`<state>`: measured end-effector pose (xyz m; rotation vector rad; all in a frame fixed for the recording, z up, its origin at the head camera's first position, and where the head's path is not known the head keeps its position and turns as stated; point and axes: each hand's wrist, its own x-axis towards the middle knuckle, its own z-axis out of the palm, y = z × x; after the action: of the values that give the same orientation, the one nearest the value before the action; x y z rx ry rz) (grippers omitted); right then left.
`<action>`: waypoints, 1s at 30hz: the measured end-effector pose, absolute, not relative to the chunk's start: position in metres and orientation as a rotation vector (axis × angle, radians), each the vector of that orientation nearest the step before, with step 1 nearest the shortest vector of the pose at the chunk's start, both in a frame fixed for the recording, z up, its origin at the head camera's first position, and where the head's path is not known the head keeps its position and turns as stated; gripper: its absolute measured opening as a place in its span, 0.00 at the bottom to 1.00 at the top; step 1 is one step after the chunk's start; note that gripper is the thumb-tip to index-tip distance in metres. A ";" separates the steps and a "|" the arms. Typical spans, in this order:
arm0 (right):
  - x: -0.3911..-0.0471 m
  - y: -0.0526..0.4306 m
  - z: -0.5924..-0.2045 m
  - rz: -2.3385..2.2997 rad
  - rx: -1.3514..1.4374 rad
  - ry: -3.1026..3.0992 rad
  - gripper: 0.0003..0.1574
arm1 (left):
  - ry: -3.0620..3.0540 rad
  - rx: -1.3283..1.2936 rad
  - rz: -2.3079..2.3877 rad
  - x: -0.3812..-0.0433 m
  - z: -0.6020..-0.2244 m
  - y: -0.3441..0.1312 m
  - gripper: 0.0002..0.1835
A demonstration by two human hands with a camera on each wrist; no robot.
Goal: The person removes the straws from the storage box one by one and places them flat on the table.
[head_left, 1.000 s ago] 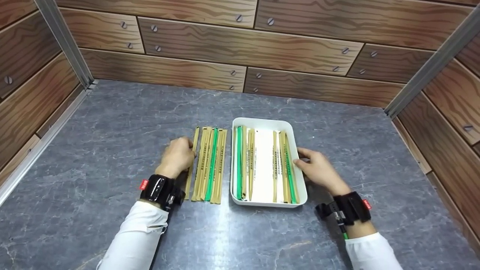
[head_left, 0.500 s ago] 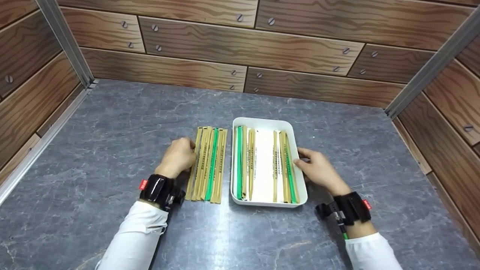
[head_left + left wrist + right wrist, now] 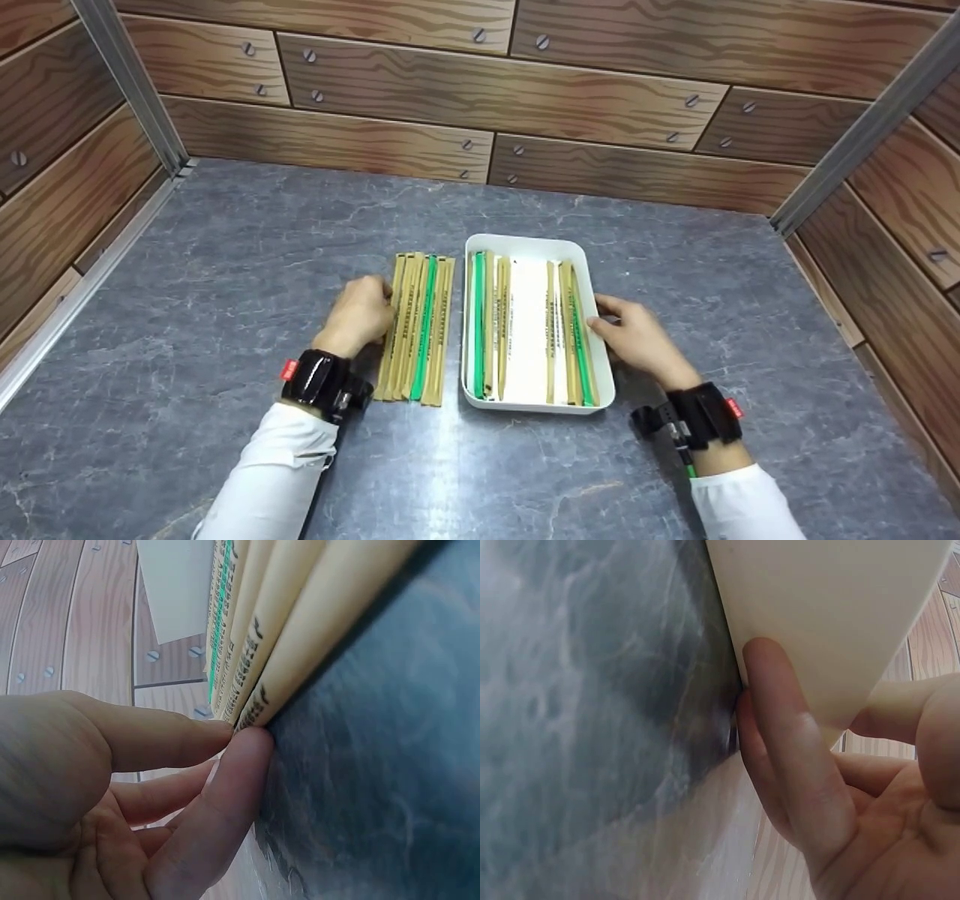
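Side by side on the table lies a row of slim tan paper-wrapped sticks [image 3: 409,330] with printed lettering, a green one [image 3: 426,330] among them. My left hand [image 3: 360,315] is at the row's left side, its thumb and a finger pinching the outermost stick [image 3: 330,630], as the left wrist view shows. Just right of the row stands a white tray [image 3: 534,409], with more tan and green sticks along both sides and white ones between. My right hand [image 3: 634,334] holds the tray's right wall, thumb at the rim and fingers against the outside [image 3: 780,705].
The grey marbled table [image 3: 225,247] is enclosed by wood-patterned walls [image 3: 420,82] at the back and both sides. Metal posts [image 3: 139,97] mark the corners. Both wrists wear black straps with cameras.
My left hand has slid the outermost stick rightward, closing the gap to the row. The right hand and the tray have stayed where they were.
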<state>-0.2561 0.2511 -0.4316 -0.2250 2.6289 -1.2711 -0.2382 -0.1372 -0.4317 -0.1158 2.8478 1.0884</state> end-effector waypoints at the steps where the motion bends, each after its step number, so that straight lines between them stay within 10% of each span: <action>1: -0.256 0.251 -0.432 -1.267 -0.232 2.630 0.36 | 2.847 -0.115 1.091 -0.238 -0.432 -0.137 0.20; 30: -0.256 0.250 -0.430 -1.286 -0.256 2.637 0.35 | 2.794 -0.064 1.116 -0.247 -0.377 -0.106 0.29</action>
<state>-0.2564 0.2495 -0.4297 -0.2558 2.6374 -1.2855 -0.2475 -0.1064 -0.3774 -0.0641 2.7945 1.1163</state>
